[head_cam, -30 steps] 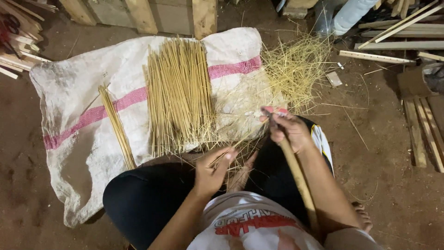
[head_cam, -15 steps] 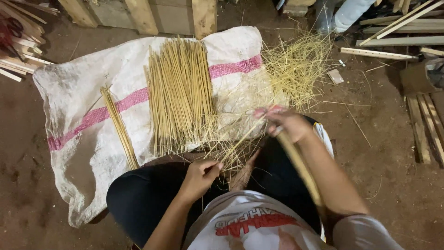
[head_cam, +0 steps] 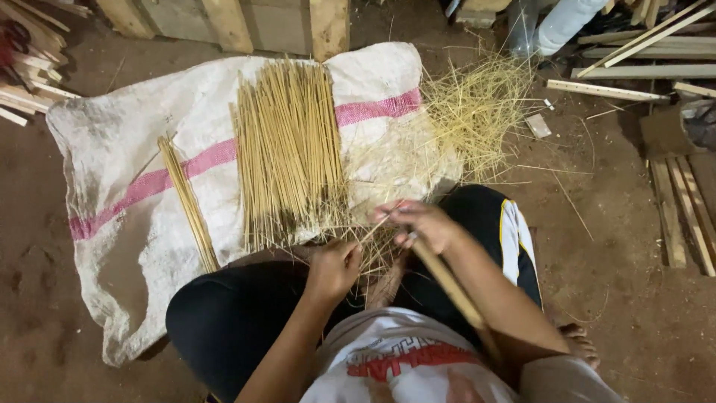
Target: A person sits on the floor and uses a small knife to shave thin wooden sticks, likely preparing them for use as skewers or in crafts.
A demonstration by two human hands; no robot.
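I sit on the ground with my knees apart. My right hand (head_cam: pixel 421 224) is closed around a long wooden handle (head_cam: pixel 451 287) that runs back along my forearm. My left hand (head_cam: pixel 333 267) is closed on a thin bamboo stick (head_cam: pixel 374 227) whose far end meets my right hand. In front of me a wide pile of split sticks (head_cam: pixel 287 149) lies on a white sack (head_cam: pixel 134 164) with a pink stripe. A thinner bundle of sticks (head_cam: pixel 186 205) lies to its left.
A heap of pale straw-like shavings (head_cam: pixel 473 112) lies beyond my right knee. Wooden planks (head_cam: pixel 682 216) lie at the right, more scrap wood (head_cam: pixel 26 89) at the far left, and a wooden crate (head_cam: pixel 246 22) stands behind the sack. The floor is bare earth.
My left hand has closed on the thin stick between my knees. My right hand has drawn back towards me with the handle.
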